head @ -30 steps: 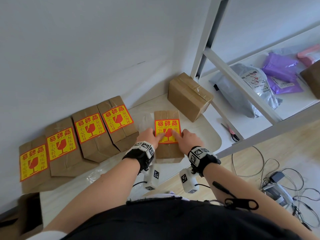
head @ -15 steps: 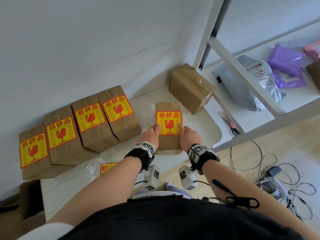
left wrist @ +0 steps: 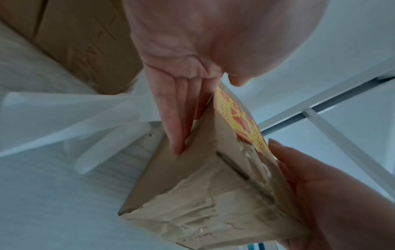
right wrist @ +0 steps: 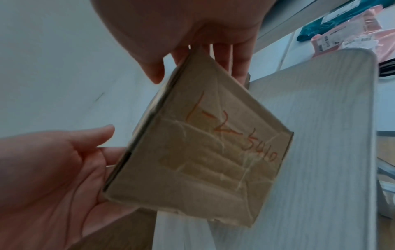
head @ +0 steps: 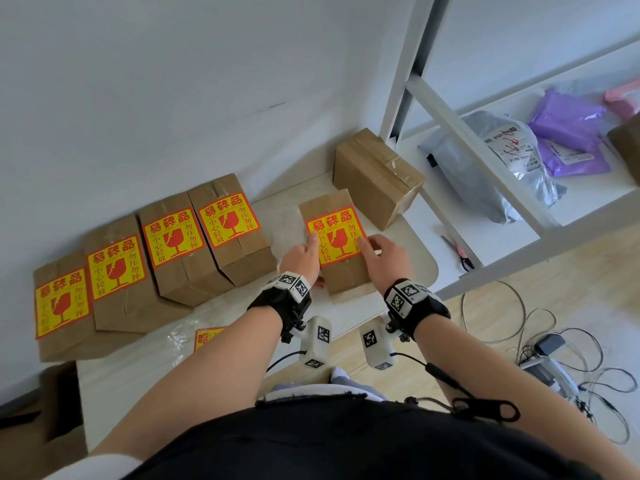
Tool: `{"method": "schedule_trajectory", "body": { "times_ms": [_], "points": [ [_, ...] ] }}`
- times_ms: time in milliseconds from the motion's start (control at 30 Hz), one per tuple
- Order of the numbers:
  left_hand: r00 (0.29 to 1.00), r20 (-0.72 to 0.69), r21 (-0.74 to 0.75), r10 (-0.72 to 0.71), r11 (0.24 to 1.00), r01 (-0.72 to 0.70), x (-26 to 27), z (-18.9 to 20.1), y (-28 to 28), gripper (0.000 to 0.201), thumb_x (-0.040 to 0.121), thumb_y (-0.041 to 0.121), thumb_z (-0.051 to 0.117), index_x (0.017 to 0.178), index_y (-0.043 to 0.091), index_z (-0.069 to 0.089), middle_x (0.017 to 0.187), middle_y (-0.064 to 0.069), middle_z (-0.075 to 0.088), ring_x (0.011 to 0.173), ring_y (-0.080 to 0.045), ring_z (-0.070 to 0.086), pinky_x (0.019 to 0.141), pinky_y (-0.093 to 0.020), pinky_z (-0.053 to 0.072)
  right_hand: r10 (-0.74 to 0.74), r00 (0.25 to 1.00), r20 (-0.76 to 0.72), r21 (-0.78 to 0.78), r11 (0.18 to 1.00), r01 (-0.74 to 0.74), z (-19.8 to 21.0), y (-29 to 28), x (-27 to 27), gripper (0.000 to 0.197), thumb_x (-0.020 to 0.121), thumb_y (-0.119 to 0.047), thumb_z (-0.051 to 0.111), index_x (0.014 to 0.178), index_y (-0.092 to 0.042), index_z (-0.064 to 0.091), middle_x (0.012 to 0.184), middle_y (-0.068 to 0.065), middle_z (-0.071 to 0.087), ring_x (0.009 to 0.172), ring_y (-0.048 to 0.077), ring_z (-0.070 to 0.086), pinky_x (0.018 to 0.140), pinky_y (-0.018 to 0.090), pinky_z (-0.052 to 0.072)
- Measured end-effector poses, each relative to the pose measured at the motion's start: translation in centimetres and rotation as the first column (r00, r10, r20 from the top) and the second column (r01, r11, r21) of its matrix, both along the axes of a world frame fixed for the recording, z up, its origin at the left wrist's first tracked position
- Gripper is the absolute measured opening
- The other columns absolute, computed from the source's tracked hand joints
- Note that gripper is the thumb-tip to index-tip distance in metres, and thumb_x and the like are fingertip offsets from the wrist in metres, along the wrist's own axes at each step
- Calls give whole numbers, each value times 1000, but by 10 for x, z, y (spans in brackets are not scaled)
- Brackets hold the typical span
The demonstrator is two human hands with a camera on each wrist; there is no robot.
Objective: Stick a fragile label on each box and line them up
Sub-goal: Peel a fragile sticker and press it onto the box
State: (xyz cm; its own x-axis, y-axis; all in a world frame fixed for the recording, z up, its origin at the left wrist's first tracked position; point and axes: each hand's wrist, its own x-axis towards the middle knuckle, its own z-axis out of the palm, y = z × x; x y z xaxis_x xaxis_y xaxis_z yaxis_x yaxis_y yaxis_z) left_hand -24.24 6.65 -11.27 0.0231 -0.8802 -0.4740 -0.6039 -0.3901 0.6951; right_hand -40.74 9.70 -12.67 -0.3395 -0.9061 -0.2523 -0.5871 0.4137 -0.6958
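Four brown boxes with red-and-yellow fragile labels stand side by side along the wall, from the leftmost box to the rightmost one. A fifth labelled box is held between my hands, tilted, its near end off the table. My left hand has its fingers down the box's left side and its thumb at the label. The right hand grips the right side, thumb on top. An unlabelled taped box sits at the back right.
A sheet of labels lies in clear wrap near the white table's front edge. Crumpled clear plastic lies between the row and the held box. To the right stands a white shelf with parcels and scissors. Cables cover the floor.
Both hands left off pressing the label and took the box by its sides. The box has turned to slant like the row and tipped up.
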Motion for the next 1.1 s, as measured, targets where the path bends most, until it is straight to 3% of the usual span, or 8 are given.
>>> {"method": "schedule_trajectory", "body": {
  "times_ms": [200,367,500,700,800,900,1000,1100],
  "points": [
    [968,-227,-8,108,994,-112,-22,19,-13,35,93,47,58,94,14,69,89,-10,72,64,-27,73,61,-45,62,-29,999,-14,-150,988,27,22,-11,-19,34,96,-50,50,107,-22,67,89,-5,66,82,19,62,75,36,53],
    [970,-236,-62,60,995,-76,-30,20,-29,4,90,31,65,93,28,66,93,-3,72,76,-24,73,70,-43,62,5,999,-52,-221,975,-16,28,-33,-24,28,98,-40,50,103,-17,67,85,-4,63,79,18,58,67,29,44],
    [967,-246,-43,64,996,-77,-27,14,-40,3,91,24,67,92,26,65,95,-7,72,79,-24,72,72,-44,62,60,996,-62,-193,979,-71,19,-54,-22,29,99,-40,48,111,-21,67,96,-1,68,85,19,62,75,34,52],
    [976,-207,16,70,998,-68,-16,-4,-64,9,88,22,67,85,29,62,90,-2,71,78,-25,73,73,-45,61,118,990,-83,-95,988,-126,11,-77,-7,25,100,-34,47,116,-22,62,103,-2,69,91,20,63,80,35,52],
    [989,-143,19,47,999,-45,-7,-9,-75,18,92,20,57,105,25,68,100,-4,73,85,-25,72,80,-44,59,98,993,-65,-55,993,-101,9,-85,1,24,100,-27,48,119,-19,61,103,1,69,94,22,63,81,34,51],
    [999,16,-45,30,999,-29,5,-13,-84,35,94,11,46,122,14,66,124,-7,67,111,-26,62,98,-39,49,59,996,-61,2,998,-59,3,-90,5,33,100,-25,48,132,-19,55,116,2,68,105,24,63,89,36,51],
    [957,271,-83,-102,988,129,10,-17,-83,50,91,8,53,140,11,47,144,-14,45,134,-32,40,113,-40,31,52,992,-112,-6,999,-53,0,-90,9,45,98,-32,51,142,-21,43,130,1,59,114,21,59,94,34,48],
    [904,374,85,-207,978,189,6,-28,-84,71,93,11,57,153,19,20,160,-20,5,147,-43,7,121,-47,14,108,970,-216,-88,988,-130,6,-89,17,68,90,-49,59,146,-22,33,143,2,44,125,20,48,102,35,43]
  ]
}}
